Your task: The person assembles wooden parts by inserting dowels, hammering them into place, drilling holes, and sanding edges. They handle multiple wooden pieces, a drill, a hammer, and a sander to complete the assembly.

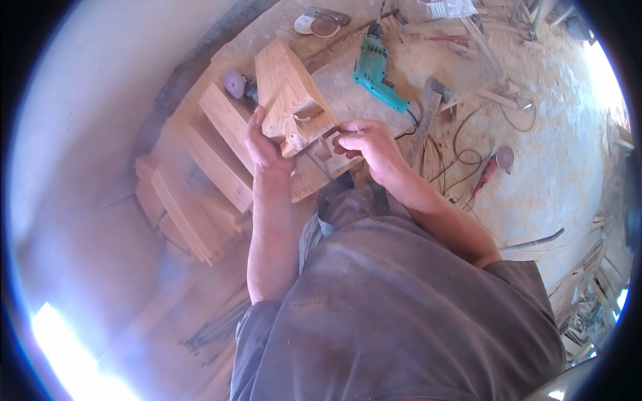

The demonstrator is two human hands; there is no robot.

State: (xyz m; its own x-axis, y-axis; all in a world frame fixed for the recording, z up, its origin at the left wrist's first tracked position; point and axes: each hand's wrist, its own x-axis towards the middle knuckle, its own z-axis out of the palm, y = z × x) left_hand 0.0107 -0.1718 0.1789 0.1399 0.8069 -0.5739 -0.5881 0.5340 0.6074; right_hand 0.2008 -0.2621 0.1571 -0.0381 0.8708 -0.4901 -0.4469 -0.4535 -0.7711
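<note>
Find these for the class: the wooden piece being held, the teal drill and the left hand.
Wooden piece (282,80): head view, on its long pale side.
Teal drill (372,61): head view, on its motor housing.
Left hand (266,150): head view, on the middle of the hand.

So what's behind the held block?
Past the left edge of the block, a round disc and a dark tool part show; whatever else lies behind it is covered.

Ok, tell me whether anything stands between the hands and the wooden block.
Nothing visible blocks the left hand, against the left side of the wooden block. The right hand is at the block's near corner; whether anything thin lies between is unclear.
</note>
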